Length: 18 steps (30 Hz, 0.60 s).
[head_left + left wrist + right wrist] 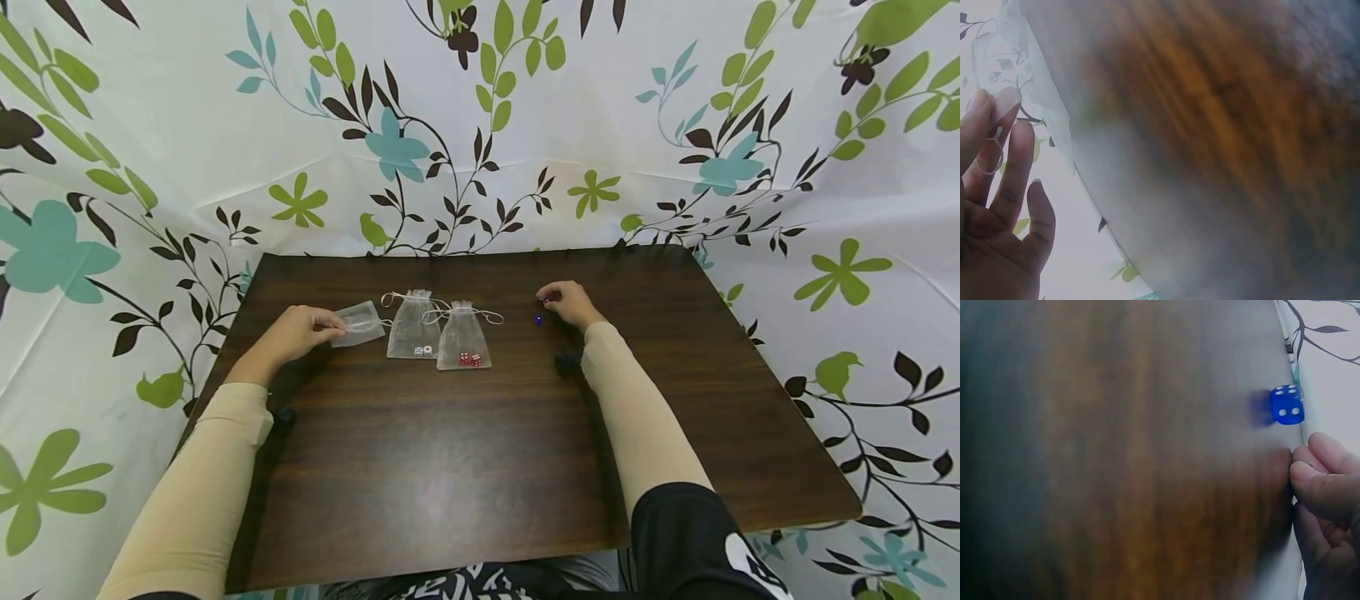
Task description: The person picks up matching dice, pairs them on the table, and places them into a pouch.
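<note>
My left hand pinches a small sheer white drawstring bag between thumb and fingers, at the table's left side. In the left wrist view the bag hangs past the fingertips, and its cord loops below them. My right hand is low over the table at right, thumb and fingertips together on a small dark die, mostly hidden by the fingers. Close by, a blue die with white dots lies on the table. The right wrist view shows this blue die just beyond the fingertips.
Two more sheer drawstring bags lie mid-table: one bag with white dice, another bag with red dice. They lie side by side, cords overlapping. The dark wooden table ends at a leaf-patterned cloth behind.
</note>
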### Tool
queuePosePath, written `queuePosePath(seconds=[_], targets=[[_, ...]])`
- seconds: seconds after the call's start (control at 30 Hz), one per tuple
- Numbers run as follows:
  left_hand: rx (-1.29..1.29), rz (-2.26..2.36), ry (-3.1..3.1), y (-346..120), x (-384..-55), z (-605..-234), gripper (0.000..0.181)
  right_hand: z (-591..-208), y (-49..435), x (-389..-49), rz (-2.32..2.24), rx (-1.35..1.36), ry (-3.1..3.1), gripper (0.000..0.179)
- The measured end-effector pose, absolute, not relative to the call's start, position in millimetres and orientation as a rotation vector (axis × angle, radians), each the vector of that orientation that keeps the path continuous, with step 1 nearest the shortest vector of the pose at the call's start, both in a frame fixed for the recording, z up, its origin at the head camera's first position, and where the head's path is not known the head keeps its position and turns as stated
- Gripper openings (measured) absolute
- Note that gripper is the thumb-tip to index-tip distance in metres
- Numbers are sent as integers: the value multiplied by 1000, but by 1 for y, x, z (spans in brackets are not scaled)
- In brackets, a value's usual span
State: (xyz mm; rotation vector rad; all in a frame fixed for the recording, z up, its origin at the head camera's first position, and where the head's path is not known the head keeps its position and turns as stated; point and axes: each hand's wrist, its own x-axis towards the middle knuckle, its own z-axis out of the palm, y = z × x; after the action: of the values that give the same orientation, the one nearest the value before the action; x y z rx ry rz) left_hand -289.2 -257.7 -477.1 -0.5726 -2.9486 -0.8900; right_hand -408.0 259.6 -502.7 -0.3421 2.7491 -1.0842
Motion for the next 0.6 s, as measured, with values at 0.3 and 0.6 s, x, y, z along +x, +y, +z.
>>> queuePosePath(seconds=[0.3, 0.6], targets=[[-565, -907, -2954, -258, -289, -478, 11, -501, 259, -405, -1138, -330, 2708, 26], [-573, -902, -2944, -258, -289, -478, 9, -501, 263, -404, -1156, -354, 2720, 28]])
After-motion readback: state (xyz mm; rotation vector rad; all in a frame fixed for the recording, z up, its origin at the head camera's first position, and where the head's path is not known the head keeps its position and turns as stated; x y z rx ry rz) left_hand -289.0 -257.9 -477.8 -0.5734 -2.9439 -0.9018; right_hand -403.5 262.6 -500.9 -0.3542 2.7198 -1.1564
